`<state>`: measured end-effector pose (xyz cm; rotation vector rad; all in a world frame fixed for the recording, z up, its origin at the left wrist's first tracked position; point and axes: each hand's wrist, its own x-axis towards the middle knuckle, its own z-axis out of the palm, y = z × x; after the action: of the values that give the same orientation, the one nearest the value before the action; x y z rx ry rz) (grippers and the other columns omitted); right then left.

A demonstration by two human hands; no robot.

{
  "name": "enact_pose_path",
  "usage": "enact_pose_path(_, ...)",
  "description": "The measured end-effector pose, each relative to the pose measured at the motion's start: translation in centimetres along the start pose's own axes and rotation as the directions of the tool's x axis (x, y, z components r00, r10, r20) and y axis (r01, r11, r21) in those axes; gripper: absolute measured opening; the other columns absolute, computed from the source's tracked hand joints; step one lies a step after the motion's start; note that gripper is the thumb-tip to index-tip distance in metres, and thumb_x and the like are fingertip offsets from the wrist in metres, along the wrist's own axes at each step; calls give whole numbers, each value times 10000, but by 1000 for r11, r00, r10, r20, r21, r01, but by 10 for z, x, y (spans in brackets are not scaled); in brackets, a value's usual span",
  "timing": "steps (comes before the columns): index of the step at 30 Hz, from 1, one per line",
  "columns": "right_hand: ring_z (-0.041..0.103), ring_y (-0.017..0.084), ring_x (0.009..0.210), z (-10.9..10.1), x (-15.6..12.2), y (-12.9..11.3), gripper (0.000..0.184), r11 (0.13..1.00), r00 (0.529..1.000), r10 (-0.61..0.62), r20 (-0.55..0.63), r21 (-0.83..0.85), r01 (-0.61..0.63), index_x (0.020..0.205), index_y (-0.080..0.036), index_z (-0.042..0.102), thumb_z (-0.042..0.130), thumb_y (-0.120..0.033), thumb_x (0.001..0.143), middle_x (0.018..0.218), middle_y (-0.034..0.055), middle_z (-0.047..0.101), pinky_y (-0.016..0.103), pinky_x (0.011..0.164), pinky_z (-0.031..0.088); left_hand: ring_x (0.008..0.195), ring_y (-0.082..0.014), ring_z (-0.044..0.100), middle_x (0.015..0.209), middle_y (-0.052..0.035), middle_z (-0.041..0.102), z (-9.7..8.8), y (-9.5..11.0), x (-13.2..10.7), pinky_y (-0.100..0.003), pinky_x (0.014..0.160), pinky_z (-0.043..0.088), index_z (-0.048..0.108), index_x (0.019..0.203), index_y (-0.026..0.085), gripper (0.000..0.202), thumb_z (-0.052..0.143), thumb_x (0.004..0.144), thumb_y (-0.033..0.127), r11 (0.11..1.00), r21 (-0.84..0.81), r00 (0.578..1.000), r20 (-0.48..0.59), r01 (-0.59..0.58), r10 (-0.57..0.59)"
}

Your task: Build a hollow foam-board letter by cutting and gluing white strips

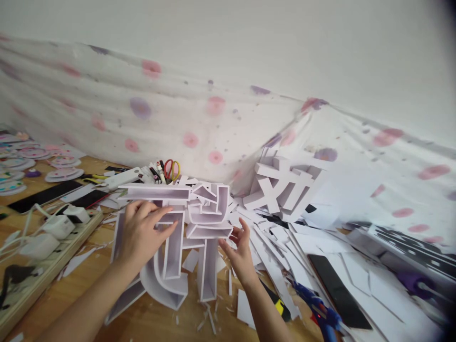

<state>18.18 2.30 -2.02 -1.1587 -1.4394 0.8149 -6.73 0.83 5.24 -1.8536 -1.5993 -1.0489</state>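
A big white hollow character made of foam-board strips (199, 223) stands upright on the wooden floor (149, 323). My left hand (140, 232) lies on its left side, fingers wrapped over an inner strip. My right hand (240, 249) hovers at the character's right edge, fingers spread, just off the board or barely touching it. A second white character (281, 190) leans against the spotted cloth (213, 128) behind.
A heap of white offcuts and paper sheets (320, 256) covers the floor to the right. A blue glue gun (320, 311) lies near my right forearm. Scissors and pens (167, 170) stand behind the character. Chargers and white boxes (57, 228) sit at left, round discs (32, 159) beyond.
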Motion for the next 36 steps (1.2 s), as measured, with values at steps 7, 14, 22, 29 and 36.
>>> enact_pose_path(7, 532, 219, 1036, 0, -3, -4, 731, 998, 999, -48, 16, -33, 49, 1326, -249, 200, 631, -429, 763, 1136, 91, 486, 454, 933, 424, 857, -244, 493, 756, -52, 580, -3, 0, 0, -403, 831, 431, 718, 886, 265, 221, 650, 726, 401, 1000, 8, 1000, -22, -15, 16)
enact_pose_path(14, 553, 205, 994, 4, -5, -3, 667, 996, 996, -81, 24, -38, 82, 1299, -237, 269, 633, -370, 756, 1070, 71, 543, 426, 928, 421, 835, -244, 496, 733, -56, 584, -4, 0, 0, -392, 805, 435, 723, 871, 240, 219, 652, 731, 392, 998, 9, 997, -61, -56, 56)
enact_pose_path(22, 527, 223, 1038, 7, -11, -8, 620, 985, 991, -137, -3, -104, 136, 1263, -236, 314, 638, -387, 757, 1124, 86, 520, 419, 917, 424, 792, -230, 506, 688, -47, 582, -5, -10, 0, -379, 787, 425, 725, 870, 241, 217, 682, 708, 379, 998, -3, 990, -126, -67, 66)
enact_pose_path(29, 523, 225, 1004, 7, -10, -14, 464, 936, 964, -263, -22, -250, 250, 1157, -219, 387, 625, -339, 778, 1070, 80, 511, 419, 880, 450, 771, -229, 513, 682, -44, 579, -7, -13, 1, -389, 783, 425, 721, 886, 246, 224, 674, 716, 384, 998, -9, 990, -127, -59, 57)
enact_pose_path(36, 481, 222, 944, 13, -10, -34, 236, 732, 842, -540, -3, -495, 468, 1049, -201, 492, 564, -234, 827, 1013, 87, 511, 390, 804, 441, 853, -238, 486, 767, -45, 589, 13, -23, -1, -354, 820, 420, 725, 882, 247, 249, 672, 700, 408, 1000, -8, 1000, 16, 20, -20)
